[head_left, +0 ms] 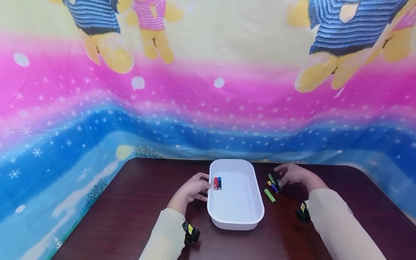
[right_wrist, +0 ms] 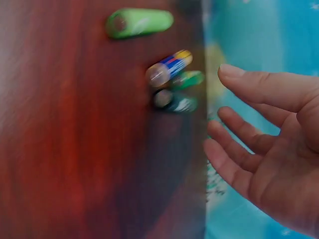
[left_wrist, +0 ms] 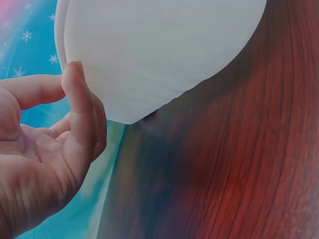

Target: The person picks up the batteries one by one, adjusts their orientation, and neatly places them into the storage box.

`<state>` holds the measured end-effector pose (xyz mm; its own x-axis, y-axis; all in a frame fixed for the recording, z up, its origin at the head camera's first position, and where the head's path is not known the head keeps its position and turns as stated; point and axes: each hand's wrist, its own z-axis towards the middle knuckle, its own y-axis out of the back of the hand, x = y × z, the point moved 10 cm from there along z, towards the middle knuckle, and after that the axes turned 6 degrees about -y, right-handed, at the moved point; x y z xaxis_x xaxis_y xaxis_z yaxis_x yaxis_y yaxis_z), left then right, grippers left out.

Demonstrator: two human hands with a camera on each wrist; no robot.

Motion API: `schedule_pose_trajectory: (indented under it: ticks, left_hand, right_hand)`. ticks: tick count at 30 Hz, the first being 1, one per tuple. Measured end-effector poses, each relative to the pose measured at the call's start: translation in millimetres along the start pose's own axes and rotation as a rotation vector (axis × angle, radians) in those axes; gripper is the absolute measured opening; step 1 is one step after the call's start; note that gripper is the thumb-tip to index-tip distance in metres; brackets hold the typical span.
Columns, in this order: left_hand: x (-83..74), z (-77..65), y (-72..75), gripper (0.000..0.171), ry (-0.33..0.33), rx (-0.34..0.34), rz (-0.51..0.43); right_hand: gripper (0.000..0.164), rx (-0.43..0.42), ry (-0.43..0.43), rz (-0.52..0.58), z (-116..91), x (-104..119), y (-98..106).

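A white plastic tub (head_left: 235, 195) stands on the table, with a red battery (head_left: 216, 183) and a dark blue battery (head_left: 219, 183) side by side near its left wall. My left hand (head_left: 195, 187) is at the tub's left side, loosely bent fingertips against the rim. To the right of the tub lie a light green battery (head_left: 269, 195), a blue-and-yellow battery (head_left: 273, 187), a green battery (head_left: 271, 178) and a dark battery (right_wrist: 173, 101). My right hand (head_left: 296, 175) hovers by these with fingers spread and nothing between them.
The dark red-brown wooden table (head_left: 146, 213) has rounded far corners. Behind it hangs a printed cloth (head_left: 201, 108) with snowflakes and cartoon figures. A small black camera (head_left: 191, 232) is on the left wrist, and another black camera (head_left: 303, 213) on the right.
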<state>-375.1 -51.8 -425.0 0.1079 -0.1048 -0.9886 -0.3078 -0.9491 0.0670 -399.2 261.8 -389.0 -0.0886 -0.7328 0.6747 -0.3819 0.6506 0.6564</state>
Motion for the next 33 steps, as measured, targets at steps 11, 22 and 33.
schedule_pose_trajectory:
  ticks: [11, 22, 33]
  left_hand:
    - [-2.7, -3.6, 4.8, 0.044, -0.001, -0.005, 0.009]
    - [-1.5, -3.5, 6.7, 0.043, -0.004, -0.003, 0.003]
    - [0.8, -2.8, 3.1, 0.042, -0.003, -0.001, 0.002]
  right_hand:
    - [0.067, -0.049, 0.051, -0.068, 3.7, -24.3, -10.3]
    - [0.067, -0.094, 0.100, -0.128, 7.3, -34.4, -13.3]
    - [0.067, -0.122, 0.139, -0.175, 1.4, -40.8, -12.4]
